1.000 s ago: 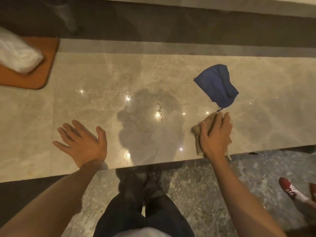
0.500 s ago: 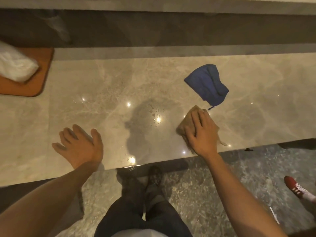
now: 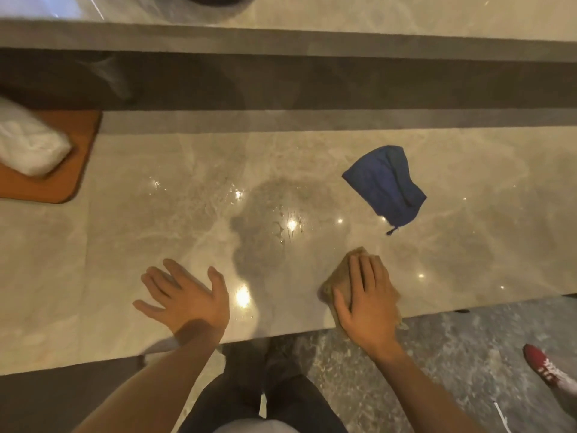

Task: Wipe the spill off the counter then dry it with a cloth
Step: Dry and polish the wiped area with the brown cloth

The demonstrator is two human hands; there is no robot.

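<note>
**Wiping pass pulls back from the spill**

As the tan wiping cloth point(image 3: 338, 278) returns to the near edge of the polished beige marble tabletop point(image 3: 468, 245), I see the right hand point(image 3: 365, 300) pressing it flat, fingers point(image 3: 359, 270) straight and close together on top of it, the cloth partly overhanging the edge. Half a second ago this hand and cloth sat further in, close beside the wet patch; now they lie nearer me and to the right of it. The spill point(image 3: 287, 223) itself remains: streaked droplets and a smeared sheen catch the ceiling lights at the middle of the tabletop, well apart from the cloth. My left hand point(image 3: 184, 295) has kept its place, laid open on the stone with fingers spread wide, holding nothing. A crumpled dark blue cloth point(image 3: 385, 185) lies untouched beyond the right hand. I judge the wiping only partly done; another sweep across the wet streaks looks needed before the blue cloth, likely the drying one, comes into play. At far left an orange mat point(image 3: 62, 182) carries a white bundle point(image 3: 28, 148).
</note>
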